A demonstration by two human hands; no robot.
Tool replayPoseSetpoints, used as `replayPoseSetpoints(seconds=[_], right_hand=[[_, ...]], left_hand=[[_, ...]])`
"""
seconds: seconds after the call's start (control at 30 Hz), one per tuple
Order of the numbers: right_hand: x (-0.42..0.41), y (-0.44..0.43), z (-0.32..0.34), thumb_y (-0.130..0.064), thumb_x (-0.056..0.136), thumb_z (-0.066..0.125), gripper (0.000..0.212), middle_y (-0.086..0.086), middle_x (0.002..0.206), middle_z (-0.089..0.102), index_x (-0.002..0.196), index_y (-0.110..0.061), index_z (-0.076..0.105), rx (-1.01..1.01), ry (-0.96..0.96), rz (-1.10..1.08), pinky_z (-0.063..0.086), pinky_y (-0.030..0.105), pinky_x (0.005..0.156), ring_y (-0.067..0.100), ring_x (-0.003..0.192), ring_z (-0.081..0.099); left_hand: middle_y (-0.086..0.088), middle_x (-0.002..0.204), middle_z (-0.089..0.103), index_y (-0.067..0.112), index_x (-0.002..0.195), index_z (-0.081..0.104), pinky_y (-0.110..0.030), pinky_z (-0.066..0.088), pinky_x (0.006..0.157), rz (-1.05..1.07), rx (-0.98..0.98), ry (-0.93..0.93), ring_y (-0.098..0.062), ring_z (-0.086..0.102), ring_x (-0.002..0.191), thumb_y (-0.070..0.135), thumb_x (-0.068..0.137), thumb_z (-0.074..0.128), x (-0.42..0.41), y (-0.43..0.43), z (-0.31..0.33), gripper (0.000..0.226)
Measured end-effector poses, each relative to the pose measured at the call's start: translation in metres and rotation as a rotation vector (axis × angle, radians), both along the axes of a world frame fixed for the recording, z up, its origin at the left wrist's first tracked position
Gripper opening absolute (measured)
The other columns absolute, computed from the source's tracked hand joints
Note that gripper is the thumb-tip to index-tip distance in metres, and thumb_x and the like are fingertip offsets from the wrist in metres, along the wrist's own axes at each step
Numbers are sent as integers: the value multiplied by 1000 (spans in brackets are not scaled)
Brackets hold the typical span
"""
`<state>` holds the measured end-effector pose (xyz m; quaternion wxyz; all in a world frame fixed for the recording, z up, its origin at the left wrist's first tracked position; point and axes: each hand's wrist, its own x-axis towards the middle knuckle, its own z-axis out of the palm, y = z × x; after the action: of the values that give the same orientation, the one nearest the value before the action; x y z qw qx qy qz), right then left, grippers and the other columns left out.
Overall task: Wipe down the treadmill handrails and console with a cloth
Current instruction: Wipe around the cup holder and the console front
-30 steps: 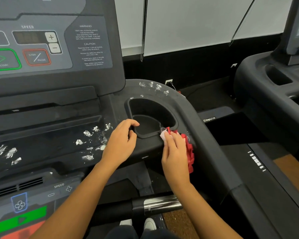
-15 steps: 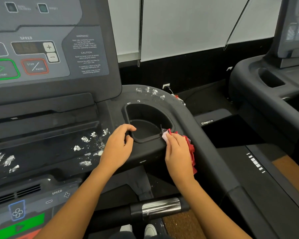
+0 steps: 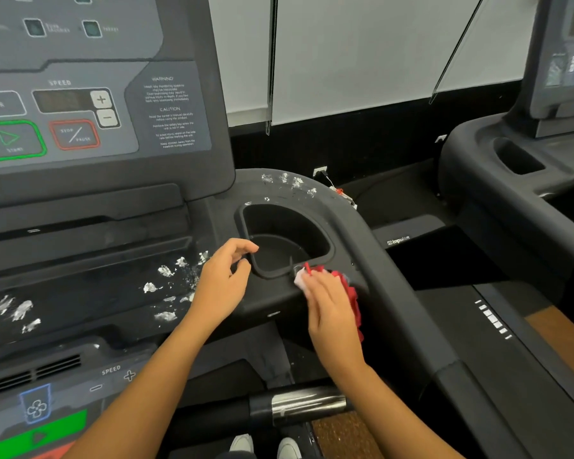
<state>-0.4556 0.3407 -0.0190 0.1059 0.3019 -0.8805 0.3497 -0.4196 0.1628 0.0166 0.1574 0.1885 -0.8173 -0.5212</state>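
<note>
Two hands in play: right hand (image 3: pixel 333 313) presses a red cloth (image 3: pixel 352 293) flat beside the cup holder (image 3: pixel 285 240); left hand (image 3: pixel 221 283), half-curled and empty, braces the rim. I'd sweep leftward toward those white flecks (image 3: pixel 166 286).

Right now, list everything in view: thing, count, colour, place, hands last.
console panel: one, grey, upper left, with a green start button and a red stop button
cup holder: one, black, centre
white smears: several patches, on the black ledge left of the cup holder and on the rim behind it
handrail: one, black, running from the cup holder toward lower right
grip sensor bar: one, silver and black, bottom centre
second treadmill: one, black, far right
cloth: one, red and white, under the right hand
shoes: two, white, bottom edge
left hand: empty, at the cup holder's left rim
right hand: pressing the cloth beside the cup holder
</note>
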Motion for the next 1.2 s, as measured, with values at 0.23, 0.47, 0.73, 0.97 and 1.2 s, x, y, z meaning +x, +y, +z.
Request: replayPoseSetpoints(seconds=[0.23, 0.47, 0.73, 0.97, 1.2], right_hand=[[1, 17, 30, -19, 94, 54, 22, -16, 104, 68, 107, -32, 66, -399, -458, -32, 46, 16, 92, -4, 105, 59], [-24, 9, 67, -18, 95, 51, 20, 13, 105, 66, 112, -10, 57, -930, -976, -56, 54, 37, 83, 22, 94, 66], [-44, 6, 90, -37, 98, 34, 46, 11, 119, 65, 121, -5, 58, -953, -1313, 282, 48, 34, 92, 21, 114, 60], [-113, 26, 83, -37, 97, 42, 29, -12, 112, 60, 112, -22, 62, -262, -598, -71, 38, 24, 90, 5, 109, 52], [-137, 28, 36, -32, 97, 45, 30, 0, 130, 41, 121, -17, 53, 8, -479, -67, 35, 25, 93, 12, 110, 48]], left_hand=[[11, 108, 62, 23, 96, 61, -8, 42, 86, 3, 156, 46, 4, 55, 104, 2, 90, 47, 5, 13, 10, 26], [16, 120, 50, 38, 115, 52, -9, 41, 89, -229, 148, 107, 6, 49, 111, 33, 88, 57, 0, 68, 27, 28], [16, 126, 40, 52, 135, 30, -17, 46, 88, -237, 68, 111, 8, 46, 110, 21, 88, 58, -12, 71, 35, 63], [23, 130, 46, 43, 132, 43, -26, 44, 97, -1, -226, 155, 1, 52, 111, 7, 90, 45, -4, 39, 25, 55], [7, 146, 37, 26, 143, 29, -43, 35, 107, -360, -942, -10, -17, 33, 134, 29, 81, 40, 7, 66, -27, 63]])
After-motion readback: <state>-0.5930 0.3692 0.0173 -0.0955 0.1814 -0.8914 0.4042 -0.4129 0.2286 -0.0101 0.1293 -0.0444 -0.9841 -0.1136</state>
